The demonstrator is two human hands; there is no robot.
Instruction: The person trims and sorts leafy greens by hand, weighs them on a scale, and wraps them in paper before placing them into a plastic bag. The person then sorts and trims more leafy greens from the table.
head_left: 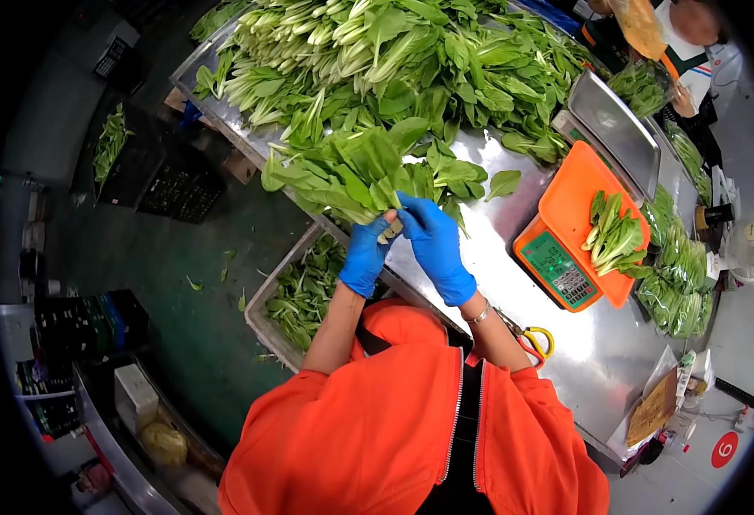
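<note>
In blue gloves, both hands meet at the stem end of a bunch of leafy greens (pixel 355 167) above the metal table's near edge. My left hand (pixel 367 257) is closed around the stems from below, with a bare fingertip showing past the glove. Bent over the same stem end, my right hand (pixel 435 245) has its fingers pinched on the greens, and its exact grip is partly hidden. A large heap of the same greens (pixel 377 60) lies beyond the bunch. One loose leaf (pixel 504 184) rests on the table to the right.
An orange scale (pixel 557 257) carrying a few greens stands right; another scale (pixel 621 129) is behind it. Scissors (pixel 536 342) lie beside my right forearm. A crate of leaves (pixel 287 300) sits below left. Bagged greens (pixel 677 292) line the right edge. Another person (pixel 686 60) stands far right.
</note>
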